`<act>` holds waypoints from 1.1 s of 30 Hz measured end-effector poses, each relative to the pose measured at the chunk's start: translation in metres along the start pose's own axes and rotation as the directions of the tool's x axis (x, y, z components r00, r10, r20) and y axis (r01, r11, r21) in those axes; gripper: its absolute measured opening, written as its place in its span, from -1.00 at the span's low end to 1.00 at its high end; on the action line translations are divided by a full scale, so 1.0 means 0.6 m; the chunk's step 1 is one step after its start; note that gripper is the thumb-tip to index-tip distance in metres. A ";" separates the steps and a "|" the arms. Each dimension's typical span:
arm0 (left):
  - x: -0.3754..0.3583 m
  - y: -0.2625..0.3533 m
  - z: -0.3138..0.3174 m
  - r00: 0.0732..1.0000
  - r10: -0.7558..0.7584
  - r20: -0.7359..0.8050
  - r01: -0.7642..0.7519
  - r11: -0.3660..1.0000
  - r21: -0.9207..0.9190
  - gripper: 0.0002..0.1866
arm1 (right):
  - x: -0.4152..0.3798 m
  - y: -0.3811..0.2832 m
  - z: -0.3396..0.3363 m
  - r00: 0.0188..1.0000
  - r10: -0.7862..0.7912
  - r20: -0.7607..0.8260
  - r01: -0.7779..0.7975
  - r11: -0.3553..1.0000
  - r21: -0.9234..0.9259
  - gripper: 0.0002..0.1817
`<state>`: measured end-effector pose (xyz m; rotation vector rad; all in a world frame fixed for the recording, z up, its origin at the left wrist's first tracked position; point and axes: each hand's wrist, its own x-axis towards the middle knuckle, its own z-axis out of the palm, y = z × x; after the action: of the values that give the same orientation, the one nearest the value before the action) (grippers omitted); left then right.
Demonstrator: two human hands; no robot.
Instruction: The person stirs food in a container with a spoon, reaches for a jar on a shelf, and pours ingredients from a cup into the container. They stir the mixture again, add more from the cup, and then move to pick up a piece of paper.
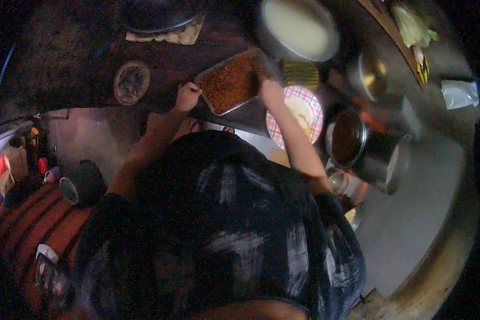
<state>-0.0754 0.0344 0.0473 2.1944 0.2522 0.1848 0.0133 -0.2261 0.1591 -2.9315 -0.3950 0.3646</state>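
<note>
In front of my body is a rectangular metal tray [223, 113], filled with a reddish-brown, crumbly-looking food [232, 77]. My left hand [188, 97] is closed at the tray's left edge, fingers curled against the rim. At the opposite side, my right hand [272, 93] grips the right edge, its fingers partly blurred. The tray is slanted, its right end farther from me. Close by my right forearm lies a red-and-white checked plate [274, 120] with pale food on it, partly covered by that arm.
A big bowl of whitish liquid [298, 29] stands beyond the plate, near a green textured pad [301, 73]. Several pots, including a dark-filled one [348, 138], stand at right. A round dish [132, 82] lies left, and a dark pan [162, 16] rests far left. A bucket [82, 182] is lower left.
</note>
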 end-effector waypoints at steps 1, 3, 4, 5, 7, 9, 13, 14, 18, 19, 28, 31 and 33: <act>0.001 -0.008 0.005 1.000 -0.009 -0.006 0.009 0.999 -0.033 -0.84 | -0.008 0.002 -0.011 0.999 -0.014 0.047 0.015 1.000 -0.018 -0.79; 0.001 -0.023 0.015 1.000 -0.017 -0.009 0.017 0.998 -0.065 -0.84 | -0.016 0.013 -0.045 0.998 -0.064 0.023 0.065 0.996 -0.062 -0.80; 0.002 -0.031 0.019 0.999 0.034 -0.019 -0.036 0.996 -0.088 -0.84 | -0.015 0.016 -0.062 0.998 -0.044 0.047 0.047 0.997 -0.065 -0.80; 0.003 -0.040 0.023 0.996 0.085 -0.034 -0.088 0.990 -0.109 -0.84 | -0.013 0.022 -0.072 0.997 -0.027 0.071 0.032 0.997 -0.068 -0.81; -0.001 -0.012 0.008 0.999 0.052 -0.014 -0.052 0.998 -0.018 -0.84 | 0.019 0.042 -0.043 0.995 -0.092 0.044 0.095 0.991 -0.094 -0.81; -0.003 -0.001 0.003 1.000 0.020 0.004 -0.020 0.997 0.075 -0.85 | 0.031 0.024 -0.035 0.998 -0.051 0.023 0.052 0.997 -0.048 -0.83; 0.004 -0.079 0.033 0.999 0.027 0.030 -0.018 0.964 -0.267 -0.85 | 0.018 0.002 -0.020 0.993 -0.072 0.091 0.079 0.994 -0.078 -0.86; 0.006 -0.095 0.040 0.995 0.096 0.001 -0.090 0.936 -0.341 -0.84 | 0.017 0.009 -0.028 0.989 -0.037 0.144 0.047 0.997 -0.068 -0.84; 0.002 -0.060 0.030 0.994 0.103 -0.035 -0.108 0.891 -0.441 -0.84 | 0.013 0.036 -0.083 0.976 -0.142 0.165 0.172 0.968 -0.185 -0.79; 0.005 -0.021 0.014 0.996 -0.055 0.066 0.071 0.959 -0.275 -0.84 | 0.016 0.034 -0.090 0.976 -0.143 0.165 0.174 0.967 -0.187 -0.79; 0.008 0.013 0.003 0.987 -0.143 0.073 0.144 0.990 -0.007 -0.83 | 0.022 0.001 -0.049 0.966 -0.215 0.141 0.238 0.955 -0.176 -0.77; 0.008 0.014 0.004 0.974 -0.209 0.087 0.210 0.978 -0.002 -0.84 | 0.020 0.026 -0.076 0.949 -0.246 0.194 0.284 0.938 -0.199 -0.78; 0.010 0.003 0.010 0.980 -0.184 0.078 0.185 0.983 -0.002 -0.84 | 0.024 0.034 -0.080 0.948 -0.267 0.174 0.302 0.926 -0.226 -0.79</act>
<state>-0.0679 0.0303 0.0455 2.1495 0.4089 -0.0024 0.0439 -0.2473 0.1979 -3.0297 -0.9419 0.5142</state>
